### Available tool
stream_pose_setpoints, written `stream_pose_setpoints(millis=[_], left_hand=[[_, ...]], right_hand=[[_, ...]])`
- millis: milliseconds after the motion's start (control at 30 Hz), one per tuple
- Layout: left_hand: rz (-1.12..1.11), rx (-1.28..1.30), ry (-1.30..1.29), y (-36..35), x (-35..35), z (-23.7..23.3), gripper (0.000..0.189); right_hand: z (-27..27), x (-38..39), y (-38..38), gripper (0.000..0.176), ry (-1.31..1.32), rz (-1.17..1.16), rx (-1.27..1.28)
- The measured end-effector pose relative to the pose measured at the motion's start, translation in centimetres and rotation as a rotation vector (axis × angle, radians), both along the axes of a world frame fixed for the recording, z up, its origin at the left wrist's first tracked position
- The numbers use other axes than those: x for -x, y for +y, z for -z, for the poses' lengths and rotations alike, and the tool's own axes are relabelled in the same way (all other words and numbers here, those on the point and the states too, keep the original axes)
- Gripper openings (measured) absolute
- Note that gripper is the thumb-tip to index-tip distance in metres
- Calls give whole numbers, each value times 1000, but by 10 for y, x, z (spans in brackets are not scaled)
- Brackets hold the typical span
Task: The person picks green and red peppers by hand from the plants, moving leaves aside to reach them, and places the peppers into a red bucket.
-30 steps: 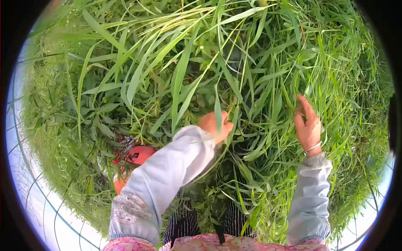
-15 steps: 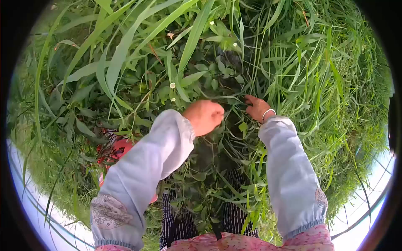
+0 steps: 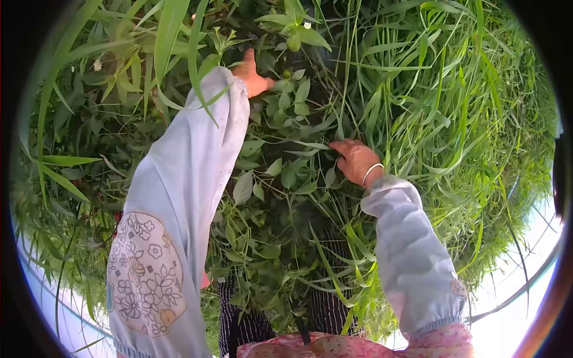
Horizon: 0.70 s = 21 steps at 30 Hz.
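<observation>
My left hand (image 3: 253,76) reaches into the weeds at upper centre. Its thumb and a finger stand apart, and I see nothing in it; the other fingers are partly hidden among leaves. Broad-leaved weeds (image 3: 289,107) lie just to its right. My right hand (image 3: 359,162), with a white bangle (image 3: 372,173) at the wrist, is at the edge of the tall grass (image 3: 418,119). Its fingers are bent together around thin grass blades (image 3: 313,145) at their tips. Pale sleeve covers reach down both forearms.
Long grass leaves (image 3: 173,42) hang over the upper left, in front of the left sleeve (image 3: 185,149). Leafy stems (image 3: 256,250) tangle in front of my striped trousers (image 3: 330,298). Something red (image 3: 206,279) shows partly beside the left sleeve.
My left hand has moved forward and to the left, and its fist has opened. The right hand has shifted slightly left and down. The view has moved over the plants.
</observation>
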<state>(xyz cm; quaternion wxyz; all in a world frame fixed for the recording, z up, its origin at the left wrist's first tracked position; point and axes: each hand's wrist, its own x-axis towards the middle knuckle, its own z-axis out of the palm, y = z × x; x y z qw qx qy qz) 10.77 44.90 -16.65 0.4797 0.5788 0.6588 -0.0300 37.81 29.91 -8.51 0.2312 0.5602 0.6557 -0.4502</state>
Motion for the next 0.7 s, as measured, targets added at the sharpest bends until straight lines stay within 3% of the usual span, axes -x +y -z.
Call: stream_pose_setpoints(millis=[33, 100, 167, 200, 267, 433, 533, 700], left_hand=[[107, 63, -244, -2, -4, -18, 86], [515, 181, 8, -6, -6, -54, 70], [712, 96, 67, -38, -1, -60, 60], [445, 292, -222, -72, 20, -13, 58], [871, -79, 157, -83, 18, -79, 46], [917, -37, 120, -115, 60, -118, 32], [855, -211, 33, -144, 93, -118, 29], [791, -312, 66, -167, 117, -113, 20]], right_hand=[[-1, -1, -4, 46, 10, 10, -11], [-9, -1, -9, 46, 31, 28, -48], [-3, -6, -14, 47, 61, 60, -66], [-1, -8, -16, 48, 79, 78, -73], [3, -11, -12, 46, 155, 173, -56], [1, -12, -5, 40, 323, 604, 109], [-21, -4, 2, 40, 460, 753, 151], [-62, 5, 18, 38, 541, 709, -73]])
